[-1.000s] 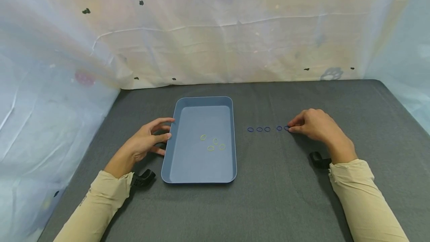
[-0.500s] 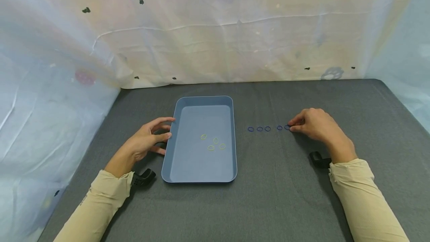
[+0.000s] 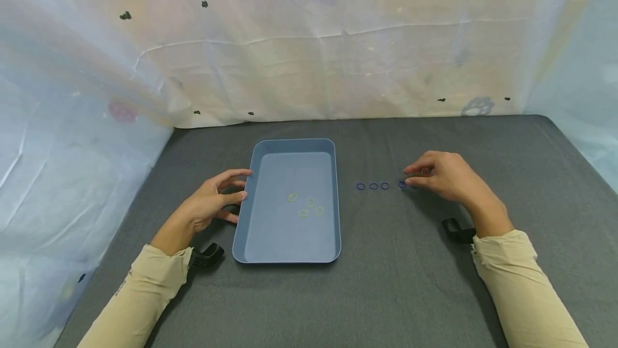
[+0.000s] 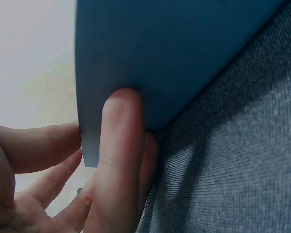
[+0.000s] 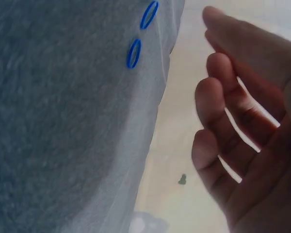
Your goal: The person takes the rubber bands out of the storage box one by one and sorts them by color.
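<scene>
Nearest the camera, two beige sleeves are reaching forward over the dark grey cloth-covered table (image 3: 396, 294), each wrist carrying a black strap mount. The left hand (image 3: 207, 206) is resting beside the blue tray (image 3: 288, 254), its fingers lying loosely curved against the tray's left wall; in the left wrist view the fingers (image 4: 119, 160) are pressing on the outer face of that wall (image 4: 184, 58), with the thumb lying on the other side of the wall's edge, so the hand is lightly holding the rim rather than clenching it. Inside the tray, four yellow-green rubber bands (image 3: 306, 207) are lying loose on its floor, close together and a little right of centre. To the right of the tray, a row of small blue rubber bands (image 3: 373, 186) is lying flat on the cloth, three close together and a fourth one (image 3: 402, 184) slightly apart at the right end. The right hand (image 3: 446, 176) is hovering at that end, forefinger and thumb extended toward the fourth band, fingertips just beside it; whether they are touching it cannot be told. In the right wrist view the fingers (image 5: 223, 97) are showing relaxed and slightly spread, holding nothing, with two blue bands (image 5: 141, 34) visible beyond them. Farthest back, a crinkled pale plastic sheet (image 3: 309, 42) is hanging behind the table.
</scene>
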A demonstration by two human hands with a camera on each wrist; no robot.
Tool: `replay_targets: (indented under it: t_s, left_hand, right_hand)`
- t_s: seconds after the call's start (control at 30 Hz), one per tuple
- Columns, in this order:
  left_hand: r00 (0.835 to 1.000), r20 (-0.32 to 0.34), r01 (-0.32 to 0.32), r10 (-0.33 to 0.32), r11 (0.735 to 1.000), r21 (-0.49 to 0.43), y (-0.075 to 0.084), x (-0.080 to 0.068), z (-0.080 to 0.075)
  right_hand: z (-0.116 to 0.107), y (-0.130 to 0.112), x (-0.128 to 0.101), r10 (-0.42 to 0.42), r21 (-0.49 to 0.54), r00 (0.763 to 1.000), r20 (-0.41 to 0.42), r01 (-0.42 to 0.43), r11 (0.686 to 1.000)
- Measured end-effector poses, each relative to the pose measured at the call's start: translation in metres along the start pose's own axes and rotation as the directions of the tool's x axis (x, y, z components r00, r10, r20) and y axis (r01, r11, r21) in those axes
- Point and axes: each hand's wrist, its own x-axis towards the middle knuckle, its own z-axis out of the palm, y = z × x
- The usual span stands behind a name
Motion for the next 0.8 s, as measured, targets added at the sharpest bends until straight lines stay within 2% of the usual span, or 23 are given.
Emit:
replay_targets:
  t_s: [0.3,0.8]
  left_hand:
    - [1.000,-0.002,0.003,-0.003,1.000,0.004,0.000,-0.001,0.001]
    - [1.000,0.002,0.005,-0.005,1.000,0.012,-0.001,0.001,0.001]
  right_hand:
    - [0.001,-0.016,-0.001,-0.081,0.052,0.995,-0.049,0.084,0.995]
    - [0.014,-0.036,0.003,-0.155,0.118,0.988,-0.028,0.157,0.980]
